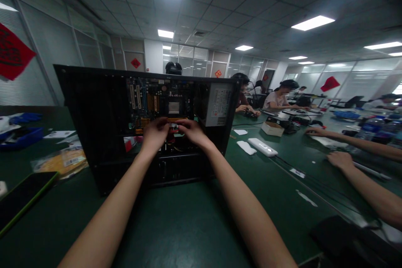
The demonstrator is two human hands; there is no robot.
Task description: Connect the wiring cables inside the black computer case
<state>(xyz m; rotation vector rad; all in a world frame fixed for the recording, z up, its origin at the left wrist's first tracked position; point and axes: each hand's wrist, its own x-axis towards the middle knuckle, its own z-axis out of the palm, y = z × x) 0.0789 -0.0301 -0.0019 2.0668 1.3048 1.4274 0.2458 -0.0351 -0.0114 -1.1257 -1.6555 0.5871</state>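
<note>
A black computer case (pixel 176 168) stands on its long edge with its open side toward me. Inside it, a motherboard (pixel 155 104) is mounted in the upper middle, and a silver power supply (pixel 217 104) fills the upper right. My left hand (pixel 155 132) and my right hand (pixel 192 130) reach in at the board's lower edge. The fingers of both are closed and meet around a small pale cable connector (pixel 172 125). Dark red wires (pixel 170 137) run just beneath it. The fingertips partly hide the connector, so whether it is plugged in I cannot tell.
Left of the case lie a yellow item in a plastic bag (pixel 64 162), a phone (pixel 25 197) and a blue tray (pixel 23 139). To the right are a white power strip (pixel 262 147), a small cardboard box (pixel 271 128), cables and a co-worker's hands (pixel 341 161). Other people sit farther back.
</note>
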